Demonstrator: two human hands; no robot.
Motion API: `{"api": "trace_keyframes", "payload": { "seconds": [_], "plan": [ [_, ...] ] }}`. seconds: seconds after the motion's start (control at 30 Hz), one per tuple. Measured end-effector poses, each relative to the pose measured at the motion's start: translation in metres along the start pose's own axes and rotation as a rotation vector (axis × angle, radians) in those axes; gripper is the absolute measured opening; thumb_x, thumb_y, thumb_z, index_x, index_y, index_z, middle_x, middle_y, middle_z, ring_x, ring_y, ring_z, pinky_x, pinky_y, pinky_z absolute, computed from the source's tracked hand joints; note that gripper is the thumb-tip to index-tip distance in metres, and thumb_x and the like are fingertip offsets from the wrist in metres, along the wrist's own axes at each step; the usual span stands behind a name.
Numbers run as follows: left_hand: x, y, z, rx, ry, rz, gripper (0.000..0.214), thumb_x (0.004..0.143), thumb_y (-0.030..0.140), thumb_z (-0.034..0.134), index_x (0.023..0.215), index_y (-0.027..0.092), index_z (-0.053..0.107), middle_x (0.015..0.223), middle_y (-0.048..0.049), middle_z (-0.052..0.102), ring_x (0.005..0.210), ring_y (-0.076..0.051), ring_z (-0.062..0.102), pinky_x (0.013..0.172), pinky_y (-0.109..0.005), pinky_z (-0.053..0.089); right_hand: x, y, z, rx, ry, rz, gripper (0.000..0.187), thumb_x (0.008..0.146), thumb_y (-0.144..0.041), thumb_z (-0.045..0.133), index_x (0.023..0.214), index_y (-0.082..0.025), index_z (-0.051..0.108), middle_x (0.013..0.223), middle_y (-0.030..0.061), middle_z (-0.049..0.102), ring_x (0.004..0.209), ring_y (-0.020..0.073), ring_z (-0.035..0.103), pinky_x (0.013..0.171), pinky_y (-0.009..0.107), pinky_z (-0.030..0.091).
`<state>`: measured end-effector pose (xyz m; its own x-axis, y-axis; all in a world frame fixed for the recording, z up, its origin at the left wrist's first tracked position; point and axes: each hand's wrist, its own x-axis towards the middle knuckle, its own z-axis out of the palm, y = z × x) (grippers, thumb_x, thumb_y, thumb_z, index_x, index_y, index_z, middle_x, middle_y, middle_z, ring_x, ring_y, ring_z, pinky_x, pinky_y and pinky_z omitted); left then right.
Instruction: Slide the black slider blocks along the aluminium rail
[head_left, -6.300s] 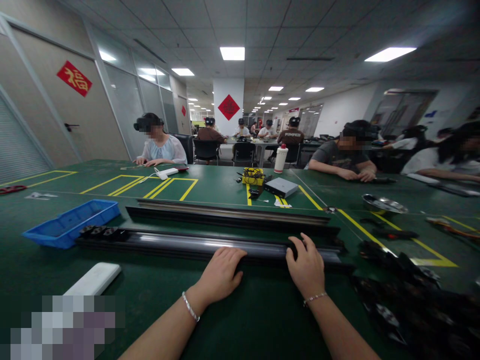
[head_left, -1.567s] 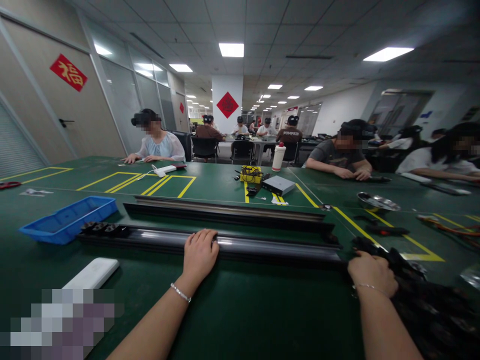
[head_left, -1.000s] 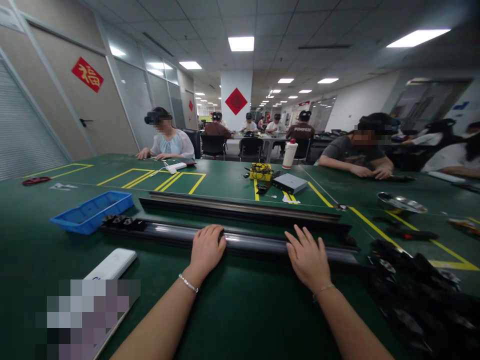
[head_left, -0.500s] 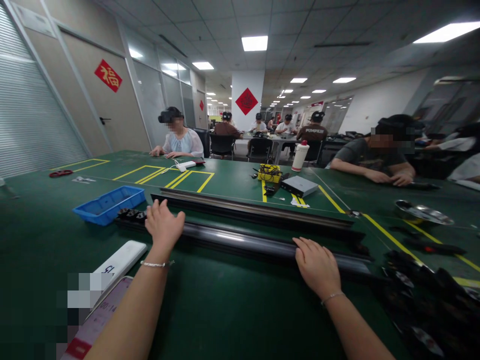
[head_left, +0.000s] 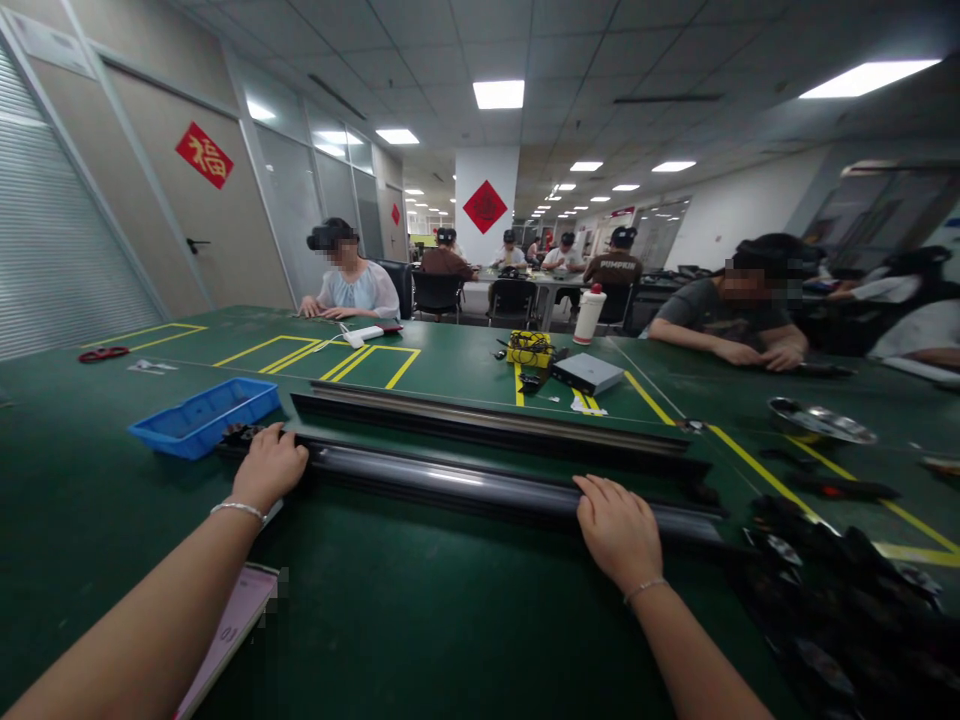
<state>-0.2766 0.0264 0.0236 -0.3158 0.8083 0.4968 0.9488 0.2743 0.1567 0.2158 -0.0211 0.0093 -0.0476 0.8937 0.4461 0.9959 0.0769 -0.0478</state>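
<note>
A long, glossy black rail (head_left: 450,480) lies across the table in front of me. Its left end carries small black pieces (head_left: 238,434), partly covered by my left hand (head_left: 268,470). The fingers of that hand are curled down around one of these black pieces, and its exact shape is hidden. My right hand (head_left: 621,532) rests on the right part of the rail, fingers stretched out flat over its top, thumb out of sight. Behind, a second long black rail (head_left: 495,418) lies roughly parallel, touched by neither hand.
A blue tray (head_left: 202,415) stands just beyond my left hand. Black parts (head_left: 840,590) are heaped at the right, near a metal bowl (head_left: 821,422). A phone (head_left: 229,630) lies under my left forearm. A grey box (head_left: 589,373) and a white bottle (head_left: 589,315) stand farther back.
My left hand has moved left and down from above the rail onto the black pieces at its end, and its fingers have curled. My right hand stays on the rail.
</note>
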Motion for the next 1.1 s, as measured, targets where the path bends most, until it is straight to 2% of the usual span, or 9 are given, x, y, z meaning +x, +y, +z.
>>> {"api": "trace_keyframes", "payload": {
  "seconds": [0.17,0.27,0.37,0.5,0.6,0.8,1.0,1.1],
  "plan": [
    [-0.005,-0.001,-0.001,0.162,-0.15,0.207,0.026,0.082,0.014,0.037,0.08,0.009,0.062,0.108,-0.0091,0.065,0.13,-0.029,0.033,0.106,-0.048,0.023,0.001,0.0,-0.001,0.021,-0.009,0.009,0.042,0.089,-0.026,0.032,0.117,-0.024,0.063,0.121,0.0043,0.063,0.114,0.0209,0.052,0.096,0.038,0.033],
    [-0.002,-0.002,-0.002,0.247,-0.205,0.251,0.023,0.083,0.014,0.039,0.077,0.012,0.062,0.112,-0.0066,0.064,0.131,-0.03,0.031,0.105,-0.051,0.022,0.001,0.001,-0.002,0.035,-0.021,0.008,0.042,0.089,-0.027,0.032,0.117,-0.023,0.063,0.12,0.0047,0.064,0.113,0.021,0.053,0.096,0.038,0.034],
    [0.001,-0.003,-0.002,0.306,-0.238,0.262,0.025,0.085,0.014,0.039,0.082,0.012,0.063,0.118,-0.0093,0.062,0.129,-0.032,0.033,0.103,-0.052,0.025,0.002,0.001,-0.002,0.045,-0.028,0.007,0.042,0.089,-0.027,0.032,0.117,-0.022,0.063,0.119,0.0048,0.064,0.113,0.0208,0.053,0.096,0.038,0.034],
    [0.003,-0.002,-0.002,0.328,-0.259,0.258,0.029,0.085,0.016,0.039,0.092,0.007,0.065,0.121,-0.0163,0.059,0.128,-0.035,0.034,0.101,-0.052,0.028,0.002,0.0,-0.003,0.042,-0.03,0.005,0.042,0.089,-0.026,0.032,0.117,-0.023,0.063,0.12,0.0046,0.064,0.113,0.0207,0.053,0.094,0.038,0.034],
    [0.004,-0.003,0.0,0.312,-0.257,0.241,0.037,0.088,0.018,0.032,0.102,0.006,0.064,0.123,-0.016,0.058,0.128,-0.035,0.034,0.099,-0.053,0.029,0.002,0.0,-0.002,0.035,-0.018,-0.004,0.041,0.089,-0.026,0.034,0.117,-0.022,0.063,0.119,0.0047,0.064,0.112,0.02,0.053,0.094,0.037,0.035],
    [0.006,-0.003,0.003,0.244,-0.268,0.203,0.047,0.087,0.022,0.032,0.123,0.0,0.053,0.128,-0.0263,0.05,0.127,-0.033,0.036,0.097,-0.051,0.032,0.001,0.001,-0.001,0.04,0.018,-0.003,0.038,0.088,-0.024,0.037,0.114,-0.022,0.065,0.116,0.0052,0.065,0.109,0.0191,0.055,0.092,0.036,0.035],
    [0.007,0.001,0.003,0.172,-0.269,0.139,0.048,0.086,0.021,0.032,0.126,0.001,0.05,0.13,-0.0256,0.048,0.127,-0.034,0.035,0.099,-0.051,0.03,0.001,0.0,-0.002,0.052,0.003,0.005,0.04,0.089,-0.025,0.034,0.115,-0.022,0.064,0.117,0.0042,0.065,0.111,0.0192,0.054,0.093,0.036,0.034],
    [0.005,0.004,0.004,0.138,-0.25,0.049,0.052,0.086,0.023,0.035,0.133,0.001,0.042,0.135,-0.0251,0.043,0.128,-0.034,0.034,0.101,-0.047,0.03,0.001,0.0,-0.003,0.055,-0.012,0.009,0.041,0.089,-0.025,0.034,0.116,-0.022,0.064,0.117,0.0041,0.065,0.111,0.0193,0.053,0.093,0.036,0.034]
  ]
}}
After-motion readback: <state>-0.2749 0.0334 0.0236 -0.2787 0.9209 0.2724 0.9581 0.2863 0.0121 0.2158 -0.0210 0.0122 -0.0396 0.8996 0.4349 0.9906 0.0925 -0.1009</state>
